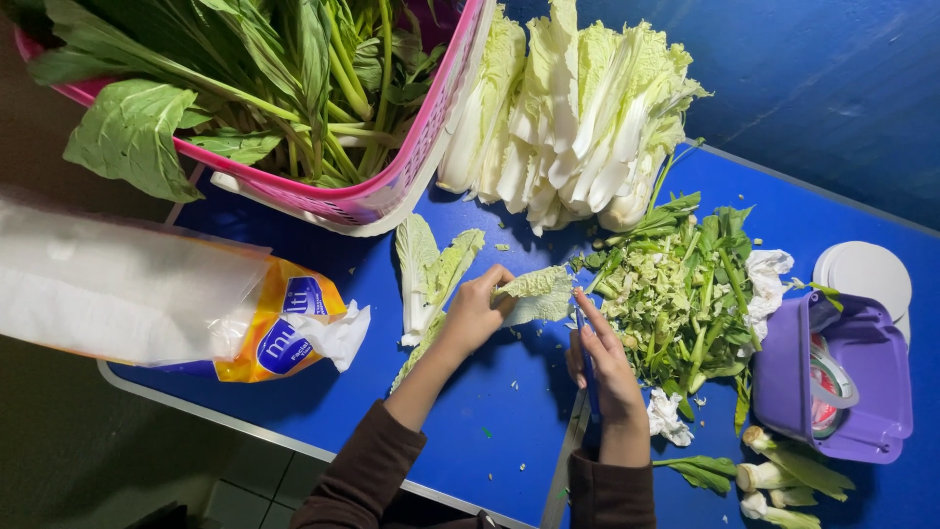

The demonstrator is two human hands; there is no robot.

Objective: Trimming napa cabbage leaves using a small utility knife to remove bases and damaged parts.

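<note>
Here, in the head view, the left hand (477, 312) is closing its fingers on a pale green cabbage leaf (537, 293), pinning it flat against the blue table (490, 392). The right hand (604, 364) is lying just beside that leaf, curled around the blue handle of a knife (585, 377); the blade seems to be running back toward the person's sleeve, though the dim light is making its edge hard to follow. Both hands are working near the middle of the table.

Just right of the right hand a heap of chopped greens (676, 294) is lying, with whole stalks across it. Behind it, cut napa cabbage pieces (578, 118) are leaning against a pink basket (411, 167) filled with long leafy greens (255, 69). Two more loose cabbage leaves (431, 269) are lying left of the left hand.

At the table's left edge a yellow and blue plastic packet (274, 333) is sitting under a clear plastic bag (117, 284). On the right a purple box (832, 382) is standing open, a white lid (867, 274) behind it, and trimmed stalk ends (774, 480) are resting near the front edge.
</note>
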